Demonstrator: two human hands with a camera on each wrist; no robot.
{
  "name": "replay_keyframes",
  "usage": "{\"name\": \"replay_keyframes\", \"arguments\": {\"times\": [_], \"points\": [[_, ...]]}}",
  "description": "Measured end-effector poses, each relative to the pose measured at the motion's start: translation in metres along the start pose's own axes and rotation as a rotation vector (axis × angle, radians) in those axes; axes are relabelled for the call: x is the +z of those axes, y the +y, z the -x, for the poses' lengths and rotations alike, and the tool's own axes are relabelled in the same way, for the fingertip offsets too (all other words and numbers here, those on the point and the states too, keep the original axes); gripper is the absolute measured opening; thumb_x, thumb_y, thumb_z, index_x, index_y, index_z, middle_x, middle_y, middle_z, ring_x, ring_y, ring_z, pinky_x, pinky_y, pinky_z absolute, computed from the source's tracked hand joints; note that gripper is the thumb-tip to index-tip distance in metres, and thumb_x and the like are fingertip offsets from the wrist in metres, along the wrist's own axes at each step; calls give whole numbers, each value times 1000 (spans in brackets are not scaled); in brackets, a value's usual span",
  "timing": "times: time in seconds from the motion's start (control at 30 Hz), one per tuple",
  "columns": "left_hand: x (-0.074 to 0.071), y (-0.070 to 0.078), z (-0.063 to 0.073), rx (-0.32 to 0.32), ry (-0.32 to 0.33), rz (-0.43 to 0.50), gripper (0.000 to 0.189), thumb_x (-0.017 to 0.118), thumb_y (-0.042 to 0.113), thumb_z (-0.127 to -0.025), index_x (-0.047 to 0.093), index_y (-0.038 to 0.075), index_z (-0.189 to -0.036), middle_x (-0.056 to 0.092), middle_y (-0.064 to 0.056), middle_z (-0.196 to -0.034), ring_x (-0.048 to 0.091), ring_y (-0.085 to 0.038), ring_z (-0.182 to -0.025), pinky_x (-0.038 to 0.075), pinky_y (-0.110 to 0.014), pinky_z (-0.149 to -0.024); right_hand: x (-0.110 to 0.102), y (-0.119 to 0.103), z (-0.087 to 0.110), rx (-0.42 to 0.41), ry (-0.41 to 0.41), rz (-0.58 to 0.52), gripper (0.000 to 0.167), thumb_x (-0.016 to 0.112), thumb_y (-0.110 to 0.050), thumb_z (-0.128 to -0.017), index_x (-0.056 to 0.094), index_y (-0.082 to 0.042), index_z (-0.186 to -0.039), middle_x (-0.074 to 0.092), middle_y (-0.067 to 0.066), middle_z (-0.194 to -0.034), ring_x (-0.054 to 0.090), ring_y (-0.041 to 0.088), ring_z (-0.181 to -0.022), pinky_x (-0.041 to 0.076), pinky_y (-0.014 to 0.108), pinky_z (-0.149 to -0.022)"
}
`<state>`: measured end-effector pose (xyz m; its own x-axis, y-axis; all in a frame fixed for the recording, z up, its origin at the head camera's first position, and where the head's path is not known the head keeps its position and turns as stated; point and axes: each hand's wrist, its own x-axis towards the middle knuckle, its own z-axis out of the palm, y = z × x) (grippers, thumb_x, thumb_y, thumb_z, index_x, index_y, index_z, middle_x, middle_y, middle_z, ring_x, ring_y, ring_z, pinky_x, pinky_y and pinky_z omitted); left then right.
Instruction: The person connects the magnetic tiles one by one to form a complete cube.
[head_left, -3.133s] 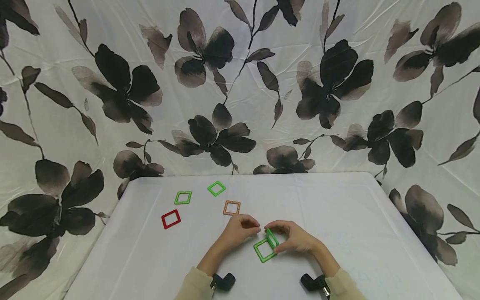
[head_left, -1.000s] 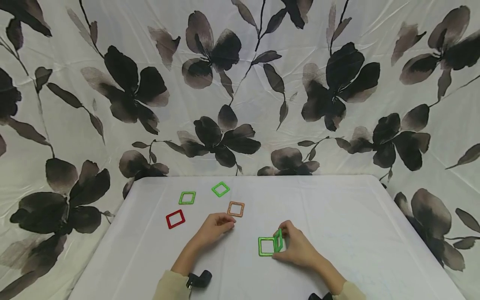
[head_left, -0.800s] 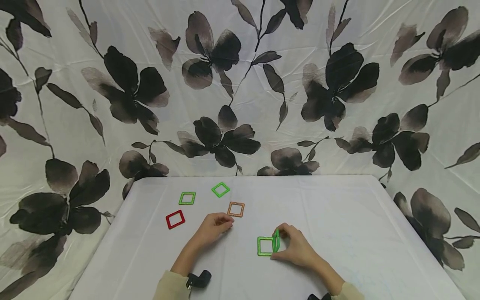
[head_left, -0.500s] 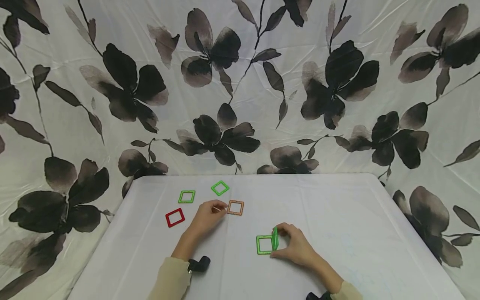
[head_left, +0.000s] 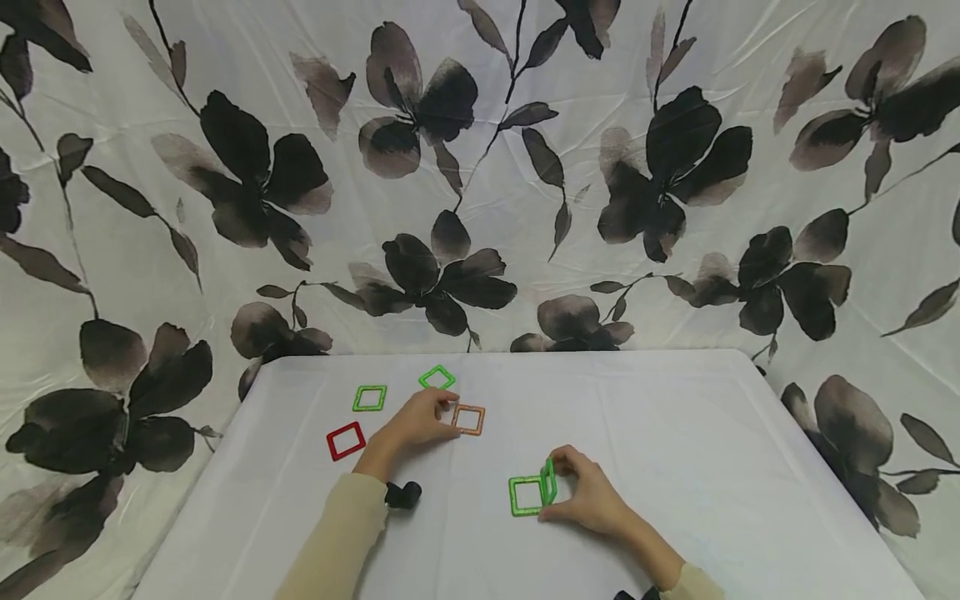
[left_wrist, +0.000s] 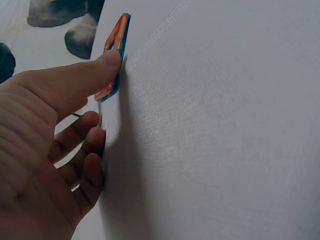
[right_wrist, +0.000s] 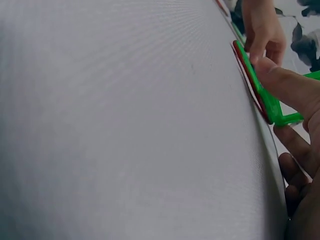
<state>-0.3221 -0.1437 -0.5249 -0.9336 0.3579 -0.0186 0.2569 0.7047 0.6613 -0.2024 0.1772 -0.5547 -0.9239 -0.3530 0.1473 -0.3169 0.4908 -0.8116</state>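
Observation:
My left hand [head_left: 422, 417] is at the orange square magnetic tile [head_left: 481, 421], which lies on the table. In the left wrist view, my thumb presses on the edge of the orange tile [left_wrist: 118, 35]; the index finger is mostly hidden behind it. My right hand [head_left: 592, 493] grips an upright green square tile [head_left: 551, 482] between thumb and fingers. That tile stands along the right edge of a flat green square tile [head_left: 512, 497]. In the right wrist view the flat green tile [right_wrist: 246, 59] shows a red underside.
Left of my left hand lie a red square tile [head_left: 331, 444] and a green square tile [head_left: 356, 398]. Another green square tile [head_left: 428, 372] lies just beyond the left hand. The white table [head_left: 675, 433] meets a flower-printed cloth [head_left: 540, 250] at the back.
My left hand has left the green pair, moved away to the left and reached forward onto the orange tile. The right hand keeps holding the upright green tile; the pair has turned slightly.

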Motion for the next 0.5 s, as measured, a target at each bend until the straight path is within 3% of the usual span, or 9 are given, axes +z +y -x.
{"name": "replay_keyframes", "arguments": {"times": [0.23, 0.5], "points": [[0, -1, -6, -56, -40, -62, 61, 88, 26, -72, 65, 9, -126, 63, -3, -111, 55, -17, -99, 45, -40, -91, -1, -4, -1, 11, -13, -45, 74, 92, -37, -58, 57, -16, -119, 60, -11, -105, 53, 15, -101, 41, 42, -95], [0, -3, -5, -65, -28, -88, 60, 88, 34, -71, 67, 12, -122, 62, 0, -110, 55, -16, -100, 45, -40, -92, 0, -2, 0, -2, -6, 5, 71, 93, -39, -56, 57, -22, -115, 58, -14, -102, 51, 13, -98, 33, 43, -92]]}}
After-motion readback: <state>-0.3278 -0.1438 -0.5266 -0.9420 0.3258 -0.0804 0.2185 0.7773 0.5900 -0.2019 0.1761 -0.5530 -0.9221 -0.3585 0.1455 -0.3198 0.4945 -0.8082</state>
